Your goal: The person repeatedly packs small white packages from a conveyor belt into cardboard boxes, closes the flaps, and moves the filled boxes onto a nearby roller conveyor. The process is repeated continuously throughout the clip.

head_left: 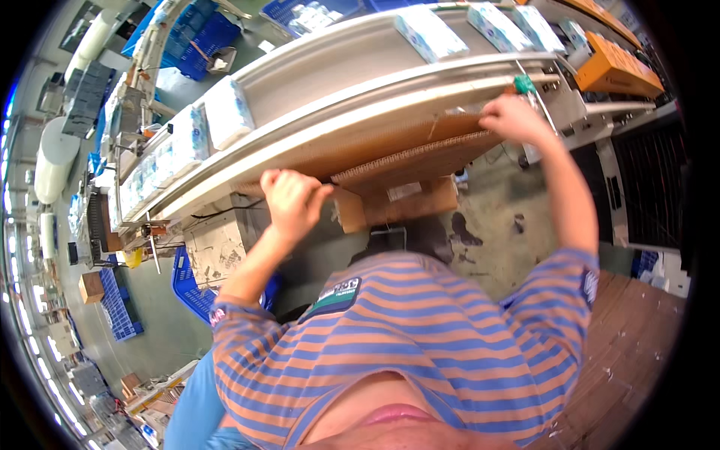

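Observation:
A brown cardboard box [420, 161], partly unfolded with a corrugated edge showing, is in front of me beside the conveyor. My left hand [291, 201] is closed at its left side, fingers curled and thumb toward the board. On the right, my right hand [517, 120] pinches the upper right corner of the cardboard. That hand is close to a green-handled fitting [523, 84] on the conveyor frame. Lower down, a cardboard flap [405, 201] with a pale label hangs toward my lap. The fingertips of both hands are partly hidden.
Along the far side runs a conveyor [315, 79] carrying several white and blue soft packs [229, 112]. Orange cartons [619, 66] stand at the far right. Blue crates [191, 281] are on the floor at left, with another blue crate [202, 45] behind the conveyor.

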Motion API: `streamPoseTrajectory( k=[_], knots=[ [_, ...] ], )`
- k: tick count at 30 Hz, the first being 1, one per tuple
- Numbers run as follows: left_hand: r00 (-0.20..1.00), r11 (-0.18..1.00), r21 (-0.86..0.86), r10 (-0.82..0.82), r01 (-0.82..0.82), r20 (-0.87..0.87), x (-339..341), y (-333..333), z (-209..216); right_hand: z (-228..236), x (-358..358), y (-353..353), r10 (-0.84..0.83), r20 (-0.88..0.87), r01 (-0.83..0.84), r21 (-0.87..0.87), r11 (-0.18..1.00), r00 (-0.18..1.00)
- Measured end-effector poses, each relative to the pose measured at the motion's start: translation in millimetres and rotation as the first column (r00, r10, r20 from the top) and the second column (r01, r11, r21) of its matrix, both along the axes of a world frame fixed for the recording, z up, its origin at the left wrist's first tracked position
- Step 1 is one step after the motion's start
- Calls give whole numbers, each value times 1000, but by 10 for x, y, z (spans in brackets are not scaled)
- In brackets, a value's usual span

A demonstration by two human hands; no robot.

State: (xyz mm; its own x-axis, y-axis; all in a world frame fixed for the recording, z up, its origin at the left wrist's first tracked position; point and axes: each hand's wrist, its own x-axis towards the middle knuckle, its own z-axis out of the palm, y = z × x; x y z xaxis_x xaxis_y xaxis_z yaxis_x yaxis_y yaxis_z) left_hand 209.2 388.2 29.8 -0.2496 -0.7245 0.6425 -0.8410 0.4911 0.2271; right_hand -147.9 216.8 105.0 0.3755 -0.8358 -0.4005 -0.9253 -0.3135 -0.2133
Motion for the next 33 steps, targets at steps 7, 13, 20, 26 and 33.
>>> streamPoseTrajectory(
  k=[7,13,20,26,33],
  knots=[
    [640,542,722,-747,430,179,-15,183,-336,-217,639,1150,315,131,-337,206,919,940],
    [765,960,172,-282,223,579,412,-550,94,-625,923,947,553,312,-586,17,810,773],
    [951,798,601,-149,-46,271,175,476,-532,-884,1229,1336,781,266,-256,-843,473,565],
    [933,917,398,142,2,-330,646,11,-298,-1286,162,461,335,227,-181,-512,840,915],
    [246,373,807,819,458,-518,224,327,-2672,-1538,-983,413,-383,665,503,13,864,641]
  ],
)
